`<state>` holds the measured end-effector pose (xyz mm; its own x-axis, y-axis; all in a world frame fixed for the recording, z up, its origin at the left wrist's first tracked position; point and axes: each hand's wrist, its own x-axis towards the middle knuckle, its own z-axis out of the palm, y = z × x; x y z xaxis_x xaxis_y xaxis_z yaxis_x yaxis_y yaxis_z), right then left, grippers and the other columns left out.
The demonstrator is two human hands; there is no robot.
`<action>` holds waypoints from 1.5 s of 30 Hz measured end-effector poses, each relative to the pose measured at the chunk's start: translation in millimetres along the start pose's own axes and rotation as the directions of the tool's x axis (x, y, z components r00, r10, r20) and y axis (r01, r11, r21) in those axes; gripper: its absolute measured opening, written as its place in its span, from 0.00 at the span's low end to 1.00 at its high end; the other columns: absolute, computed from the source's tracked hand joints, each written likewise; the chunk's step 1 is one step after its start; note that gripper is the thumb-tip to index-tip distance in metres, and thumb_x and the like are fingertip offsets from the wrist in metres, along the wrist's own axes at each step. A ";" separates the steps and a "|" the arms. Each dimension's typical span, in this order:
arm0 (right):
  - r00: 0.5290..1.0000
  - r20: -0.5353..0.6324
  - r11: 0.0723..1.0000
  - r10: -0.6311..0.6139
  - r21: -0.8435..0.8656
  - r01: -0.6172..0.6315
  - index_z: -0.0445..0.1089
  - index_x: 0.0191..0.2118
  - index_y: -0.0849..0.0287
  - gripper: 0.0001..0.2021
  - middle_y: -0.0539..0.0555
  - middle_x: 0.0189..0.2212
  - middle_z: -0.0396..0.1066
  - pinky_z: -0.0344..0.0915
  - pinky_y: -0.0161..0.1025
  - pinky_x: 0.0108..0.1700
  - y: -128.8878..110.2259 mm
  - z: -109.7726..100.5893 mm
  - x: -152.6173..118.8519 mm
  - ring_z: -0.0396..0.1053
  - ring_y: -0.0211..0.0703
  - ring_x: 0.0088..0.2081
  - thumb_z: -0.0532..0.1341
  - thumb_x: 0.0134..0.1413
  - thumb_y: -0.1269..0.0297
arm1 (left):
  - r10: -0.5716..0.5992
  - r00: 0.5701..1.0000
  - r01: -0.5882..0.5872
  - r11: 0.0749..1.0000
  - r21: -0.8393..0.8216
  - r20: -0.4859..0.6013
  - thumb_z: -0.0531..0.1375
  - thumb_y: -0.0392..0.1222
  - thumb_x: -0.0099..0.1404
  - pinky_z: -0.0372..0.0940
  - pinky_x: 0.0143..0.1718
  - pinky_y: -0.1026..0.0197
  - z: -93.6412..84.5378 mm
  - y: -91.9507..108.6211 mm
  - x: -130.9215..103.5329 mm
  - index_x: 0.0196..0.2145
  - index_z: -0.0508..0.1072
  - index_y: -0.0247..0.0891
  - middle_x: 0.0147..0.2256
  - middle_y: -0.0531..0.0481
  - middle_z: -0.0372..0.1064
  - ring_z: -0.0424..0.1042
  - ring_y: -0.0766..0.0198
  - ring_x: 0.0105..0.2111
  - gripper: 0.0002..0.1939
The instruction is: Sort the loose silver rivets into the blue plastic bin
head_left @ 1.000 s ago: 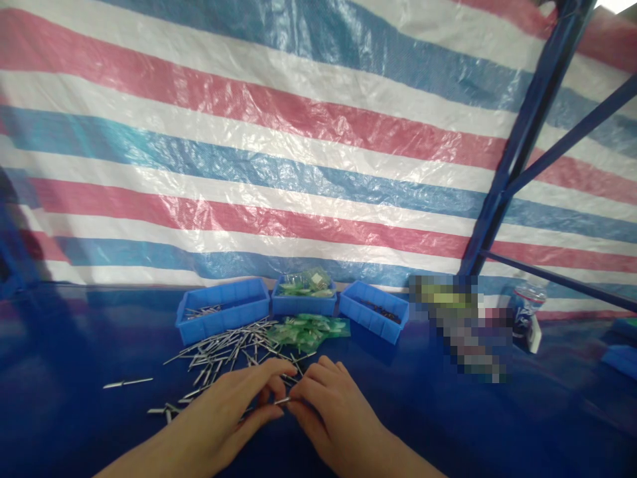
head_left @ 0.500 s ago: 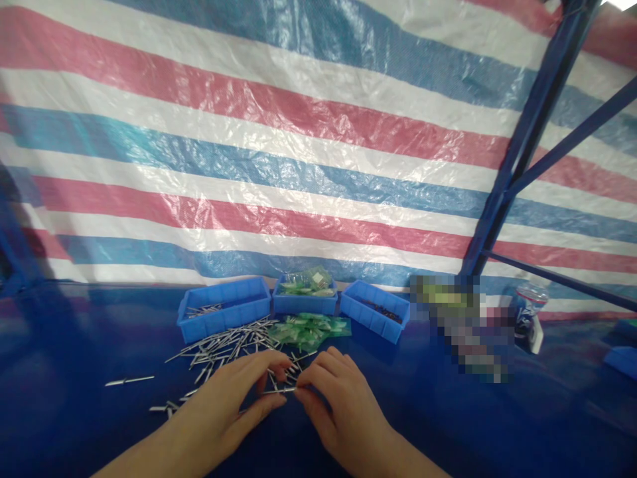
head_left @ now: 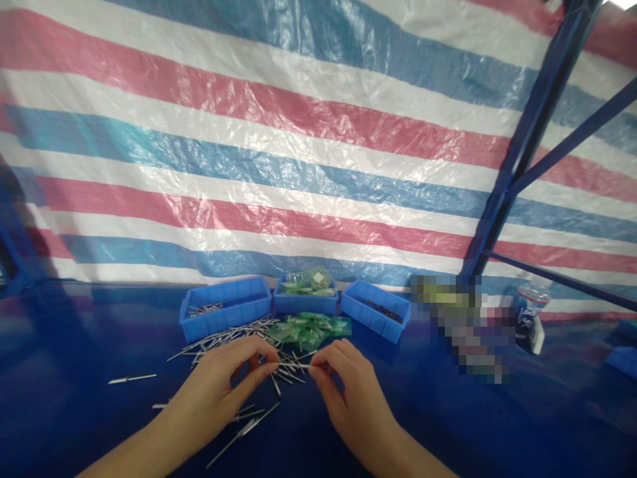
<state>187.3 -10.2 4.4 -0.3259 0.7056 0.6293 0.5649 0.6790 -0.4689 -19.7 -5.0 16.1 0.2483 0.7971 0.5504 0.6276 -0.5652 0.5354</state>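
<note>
A thin metal rod [head_left: 294,365] is stretched level between my two hands. My left hand [head_left: 239,375] pinches its left end between thumb and fingertips, and my right hand [head_left: 346,382] pinches its right end. Behind and under the hands lies a loose pile of similar metal rods [head_left: 239,335]. Small green plastic packets [head_left: 311,330] are heaped just beyond the fingertips. Nearer to me, below my left wrist, a few rods [head_left: 243,430] lie on the blue table, and a single one [head_left: 132,379] rests apart at the left.
Three blue bins line the back: one with metal rods [head_left: 226,317], one with green packets [head_left: 306,304], one with small dark parts [head_left: 375,318]. A bottle [head_left: 530,309] stands at the right beside a blurred-out area. A striped sheet [head_left: 298,159] hangs behind.
Both hands have moved slightly up and away from me, and the left fingers have closed on the rod. Rods near my left wrist have come into view.
</note>
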 end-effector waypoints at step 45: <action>0.999 0.054 0.999 -0.007 -0.037 0.009 0.69 0.32 0.58 0.05 0.51 0.32 0.70 0.59 0.36 0.37 -2.7 -0.5 -0.3 0.65 0.40 0.35 0.59 0.61 0.70 | 0.172 0.985 -0.172 0.985 0.000 0.001 0.56 0.44 0.67 0.61 0.27 0.69 -1.9 -0.9 0.1 0.30 0.72 0.42 0.29 0.55 0.71 0.68 0.68 0.26 0.10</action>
<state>186.2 -12.3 5.8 -0.3702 0.7105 0.5985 0.5892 0.6777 -0.4400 -21.7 -4.7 16.9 0.3533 0.6884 0.6335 0.5757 -0.6937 0.4328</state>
